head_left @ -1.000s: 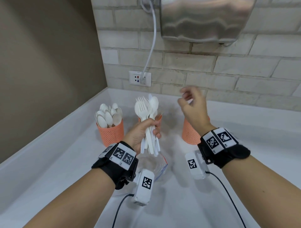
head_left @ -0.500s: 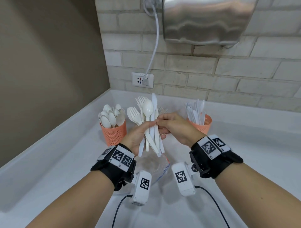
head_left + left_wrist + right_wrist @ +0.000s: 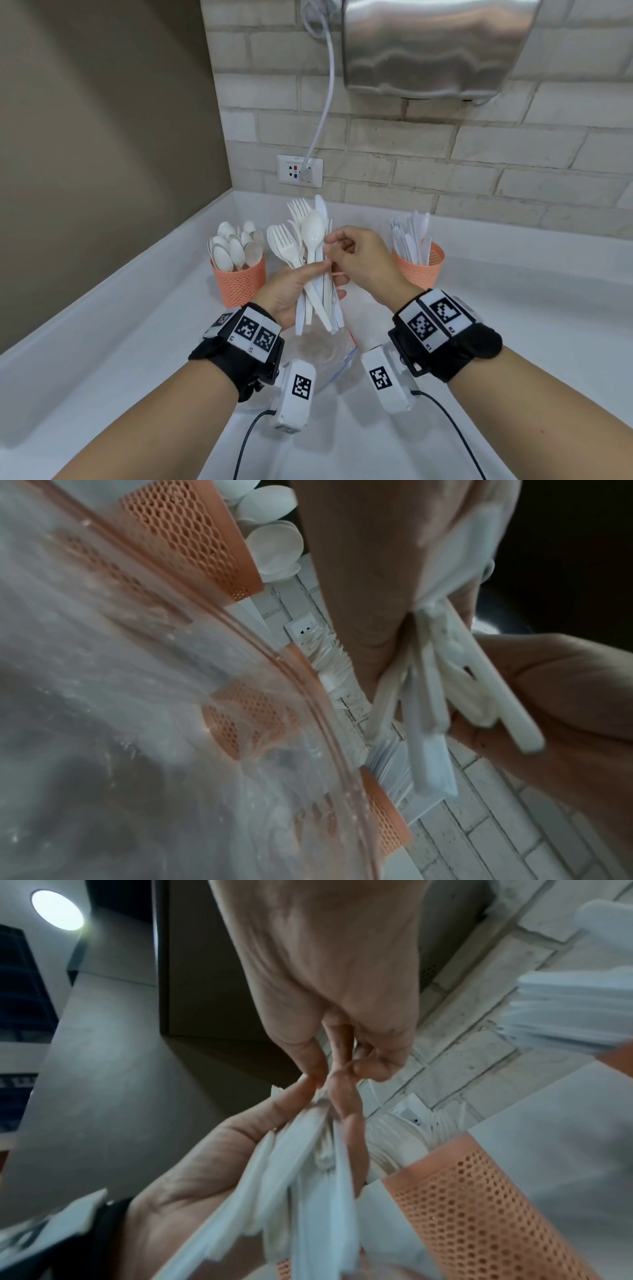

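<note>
1. Cutlery bundle: white plastic forks, a spoon and knives. It sits in the L hand, held up above the worktop and not touching it.
2. L hand fingers curl round the handles from the far side, thumb across the near side. Clamped tight at approx mid-length.
3. R hand comes in from the right. Thumb + forefinger tips are pinched together on one piece at the bundle's right edge, just above the L thumb, beside the spoon's neck. Can't tell which piece; wrist views too blurred.
4. Other R fingers curled, off the bundle.
5. Long axis: near upright, tilted a little. Heads point up & away toward the brick wall. Handle ends point down toward the person and fan out below the L hand.
6. Spoon bowl faces the head cam. Fork tines spread up-left, and a knife tip tops the bunch.
7. Handle ends hang over a clear zip bag lying on the worktop.
8. Behind: orange mesh cup w/ spoons to the left, cup w/ knives to the right. A third cup w/ forks stands right behind the hands, mostly hidden in head view.
</note>
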A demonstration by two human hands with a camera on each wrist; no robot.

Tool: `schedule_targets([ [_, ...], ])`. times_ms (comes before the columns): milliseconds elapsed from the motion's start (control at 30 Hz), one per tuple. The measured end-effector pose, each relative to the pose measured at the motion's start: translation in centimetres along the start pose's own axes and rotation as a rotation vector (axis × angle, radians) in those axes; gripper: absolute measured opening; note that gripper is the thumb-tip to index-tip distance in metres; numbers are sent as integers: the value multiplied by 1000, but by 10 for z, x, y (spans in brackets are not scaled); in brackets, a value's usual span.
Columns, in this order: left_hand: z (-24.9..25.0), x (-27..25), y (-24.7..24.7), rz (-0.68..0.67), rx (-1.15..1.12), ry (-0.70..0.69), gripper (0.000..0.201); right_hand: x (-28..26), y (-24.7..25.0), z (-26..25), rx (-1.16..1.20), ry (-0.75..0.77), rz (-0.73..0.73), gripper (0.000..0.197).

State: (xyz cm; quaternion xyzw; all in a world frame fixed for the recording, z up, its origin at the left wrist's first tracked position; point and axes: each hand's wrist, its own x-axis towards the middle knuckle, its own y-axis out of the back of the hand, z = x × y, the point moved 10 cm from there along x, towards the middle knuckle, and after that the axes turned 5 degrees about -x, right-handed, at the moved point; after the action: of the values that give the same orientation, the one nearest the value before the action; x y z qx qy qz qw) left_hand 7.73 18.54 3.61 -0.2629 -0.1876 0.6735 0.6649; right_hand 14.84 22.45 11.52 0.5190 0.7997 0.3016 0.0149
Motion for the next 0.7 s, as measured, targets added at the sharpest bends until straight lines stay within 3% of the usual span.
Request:
schedule_targets([
  [100, 1, 0, 0, 1, 29, -20, 49, 3, -5, 1, 50, -40, -35, 10],
  [233, 8, -6, -6, -42, 116, -71, 15, 0, -20, 5, 165, -135, -204, 13],
  [300, 13, -10, -9, -39, 133, -110, 17, -1, -26, 5, 271, -186, -270, 23],
  [367, 15, -12, -10, -8, 140, -126, 27, 1, -23, 3, 341, -206, -242, 25],
  [567, 14, -11, 10, 138, 131, -105, 19, 11, 18, -14, 574, -46, 60, 19],
  [633, 13, -9, 19, 184, 106, -95, 13, 9, 17, -11, 537, -59, 28, 16],
  [700, 15, -9, 22, 211, 40, -90, 6, 2, 2, -4, 397, -86, -96, 11],
])
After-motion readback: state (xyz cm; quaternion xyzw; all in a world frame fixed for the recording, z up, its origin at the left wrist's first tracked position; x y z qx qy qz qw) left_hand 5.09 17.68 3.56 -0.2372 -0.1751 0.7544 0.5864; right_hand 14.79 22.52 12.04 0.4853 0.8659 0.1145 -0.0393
